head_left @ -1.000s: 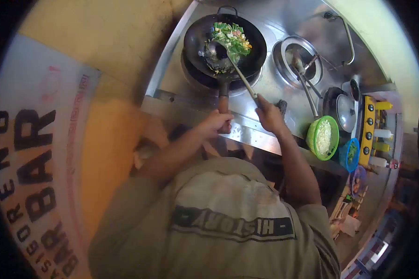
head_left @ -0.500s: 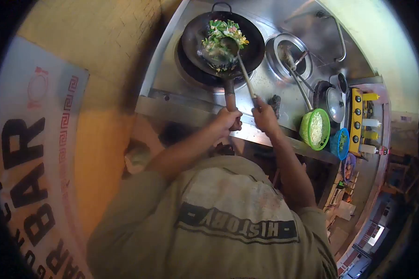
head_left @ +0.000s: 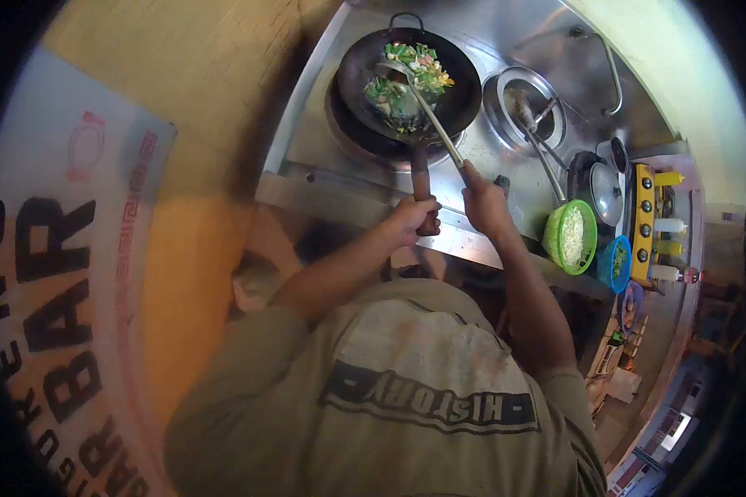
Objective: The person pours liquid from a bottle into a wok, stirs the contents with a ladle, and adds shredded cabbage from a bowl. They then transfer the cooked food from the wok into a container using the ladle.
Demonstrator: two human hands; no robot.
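Note:
A dark wok sits over the burner at the top, tilted a little. My left hand is wrapped round its brown handle. My right hand grips the long handle of a metal ladle. The ladle's bowl rests inside the wok at the left of the food. Chopped green vegetables with white and yellow bits lie in the wok, partly under the ladle.
Right of the wok, a metal ring burner bears long-handled utensils. A green basket of pale shreds, a blue basket of greens and a lidded pan stand farther right. Several squeeze bottles line a yellow rack.
The ladle's bowl has moved left within the wok, and its handle slants more. Some food has shifted apart. The whole view has moved slightly; my left hand still holds the wok handle.

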